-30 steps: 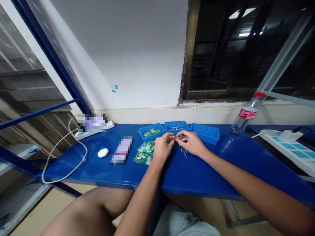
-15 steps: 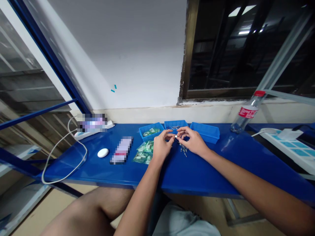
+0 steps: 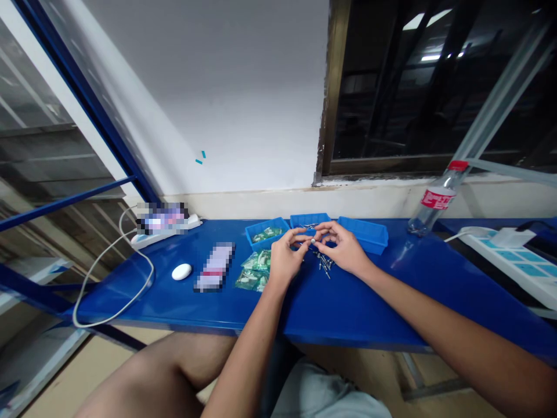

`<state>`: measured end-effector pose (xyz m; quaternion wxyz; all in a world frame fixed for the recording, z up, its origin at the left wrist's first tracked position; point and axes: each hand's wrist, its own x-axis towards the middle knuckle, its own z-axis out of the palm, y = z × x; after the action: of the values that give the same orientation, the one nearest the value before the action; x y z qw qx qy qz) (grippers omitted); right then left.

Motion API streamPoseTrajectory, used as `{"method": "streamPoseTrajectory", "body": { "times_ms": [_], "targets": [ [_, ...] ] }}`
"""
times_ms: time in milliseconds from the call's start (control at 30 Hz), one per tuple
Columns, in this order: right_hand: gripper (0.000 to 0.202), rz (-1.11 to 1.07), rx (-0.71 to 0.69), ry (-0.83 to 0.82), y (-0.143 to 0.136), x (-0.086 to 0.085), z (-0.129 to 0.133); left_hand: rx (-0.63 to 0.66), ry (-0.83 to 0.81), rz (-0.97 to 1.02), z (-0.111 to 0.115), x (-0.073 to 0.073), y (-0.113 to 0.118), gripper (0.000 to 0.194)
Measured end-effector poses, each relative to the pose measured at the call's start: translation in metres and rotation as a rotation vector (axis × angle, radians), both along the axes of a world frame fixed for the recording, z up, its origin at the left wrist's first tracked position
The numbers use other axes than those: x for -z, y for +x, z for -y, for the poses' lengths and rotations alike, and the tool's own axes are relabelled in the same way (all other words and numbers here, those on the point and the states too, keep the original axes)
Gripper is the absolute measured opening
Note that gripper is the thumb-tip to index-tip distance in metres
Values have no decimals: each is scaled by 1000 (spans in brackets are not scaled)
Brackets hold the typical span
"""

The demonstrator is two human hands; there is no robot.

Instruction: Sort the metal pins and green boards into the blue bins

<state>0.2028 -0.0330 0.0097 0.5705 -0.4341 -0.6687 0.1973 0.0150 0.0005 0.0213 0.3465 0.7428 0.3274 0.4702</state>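
A small whitish piece (image 3: pixel 313 241), too small to name, sits between the fingertips of both hands above the table. My left hand (image 3: pixel 287 253) pinches from the left side, its thumb and fingers close together. From the right, my right hand (image 3: pixel 340 246) closes its thumb and index finger on the same piece. Under and beside my right hand lie several thin metal pins (image 3: pixel 324 265) in a loose pile. Green-tinted plastic bags (image 3: pixel 255 270) with small parts rest left of my left hand, which partly hides them.
Behind the hands stand a left blue bin (image 3: pixel 251 237) with green bags, a middle bin (image 3: pixel 300 220) with metal pieces, and a right bin (image 3: pixel 368 237). A bottle (image 3: pixel 429 212), power strips (image 3: pixel 513 255), a phone (image 3: pixel 215 267) and a white oval object (image 3: pixel 181 271) surround the workspace.
Both hands stay nearly in place, fingertips together. The right fingers have shifted slightly, and the small whitish piece appears a little turned.
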Motion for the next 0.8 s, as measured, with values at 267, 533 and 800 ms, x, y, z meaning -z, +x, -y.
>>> {"method": "streamPoseTrajectory", "body": {
  "times_ms": [267,533,800],
  "targets": [
    [19,420,252,172,29,-16,-1,51,222,-265,5,1,1,24],
    [11,687,537,70,82,0,-16,-50,321,-387,1,7,1,23],
    [17,688,206,96,43,-4,-6,-140,337,-390,-1,9,-1,21]
  ]
}}
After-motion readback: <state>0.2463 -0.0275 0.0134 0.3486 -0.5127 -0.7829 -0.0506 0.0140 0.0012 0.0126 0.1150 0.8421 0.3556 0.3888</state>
